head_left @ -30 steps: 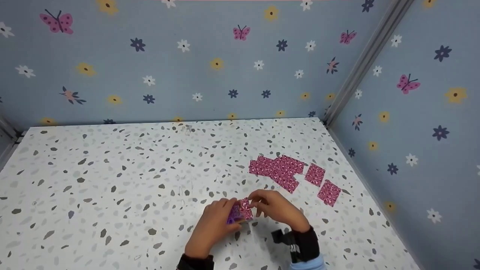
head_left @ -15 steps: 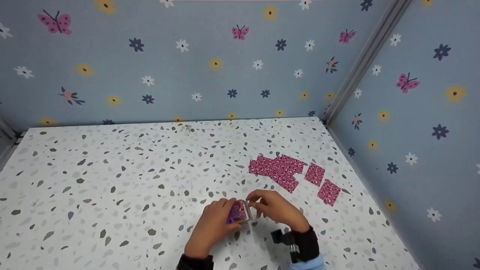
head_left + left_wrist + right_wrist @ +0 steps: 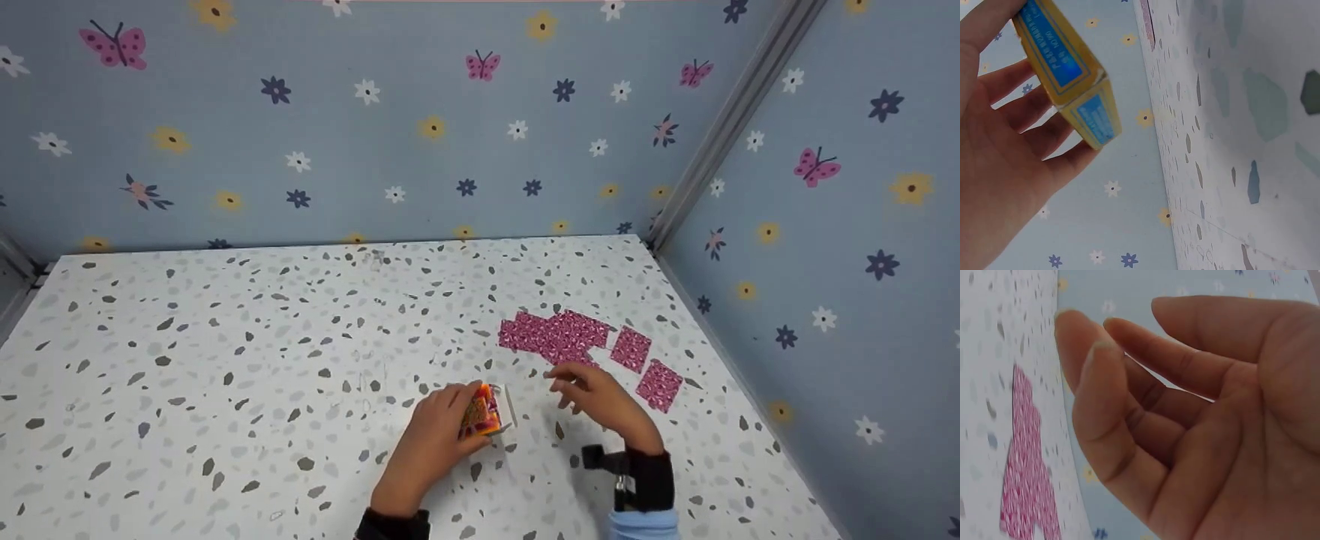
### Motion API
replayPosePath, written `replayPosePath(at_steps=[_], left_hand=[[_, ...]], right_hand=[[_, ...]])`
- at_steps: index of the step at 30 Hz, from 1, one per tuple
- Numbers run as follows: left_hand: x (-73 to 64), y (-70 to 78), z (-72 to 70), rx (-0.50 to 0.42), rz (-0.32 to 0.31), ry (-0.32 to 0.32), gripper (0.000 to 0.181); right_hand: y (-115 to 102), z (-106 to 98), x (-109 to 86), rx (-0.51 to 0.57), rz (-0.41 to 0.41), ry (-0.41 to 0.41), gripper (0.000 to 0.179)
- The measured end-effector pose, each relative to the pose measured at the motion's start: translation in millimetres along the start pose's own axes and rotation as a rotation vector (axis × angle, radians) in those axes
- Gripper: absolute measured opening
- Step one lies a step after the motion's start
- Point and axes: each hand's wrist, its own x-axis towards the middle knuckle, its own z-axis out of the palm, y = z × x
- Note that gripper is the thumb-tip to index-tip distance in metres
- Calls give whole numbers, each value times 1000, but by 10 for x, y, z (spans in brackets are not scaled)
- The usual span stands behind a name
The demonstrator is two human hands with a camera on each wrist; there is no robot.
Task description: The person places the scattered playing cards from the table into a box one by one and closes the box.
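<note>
My left hand (image 3: 459, 417) grips a small yellow-orange card box (image 3: 481, 411) just above the speckled table (image 3: 225, 352), with a white flap (image 3: 510, 407) standing open at the box's right side. The left wrist view shows the box (image 3: 1067, 67) with blue panels, held between thumb and fingers (image 3: 1022, 118). My right hand (image 3: 568, 382) hovers to the right of the box, fingers loosely curled and holding nothing (image 3: 1117, 343). It is right beside a cluster of pink patterned cards (image 3: 555, 335).
Two more pink cards (image 3: 630, 349) (image 3: 658, 384) lie singly to the right of the cluster. The cards (image 3: 1022, 484) also show under my right hand. Flowered blue walls (image 3: 450, 127) close the table at the back and right.
My right hand has left the box and moved right toward the pink cards. The box has turned in my left hand, now showing an orange face instead of purple and pink.
</note>
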Motion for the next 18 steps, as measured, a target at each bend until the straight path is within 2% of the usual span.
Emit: replayPosePath(at_steps=[8, 11, 15, 18], left_hand=[[0, 7, -49, -10, -29, -55, 69], [-3, 11, -53, -10, -34, -64, 69], [-11, 6, -54, -25, -47, -83, 70], [-10, -2, -46, -36, -61, -89, 70]], right_hand=[[338, -327, -178, 34, 212, 190, 34], [471, -449, -269, -19, 257, 242, 33], [684, -586, -363, -83, 351, 270, 37], [840, -666, -385, -63, 415, 263, 41]])
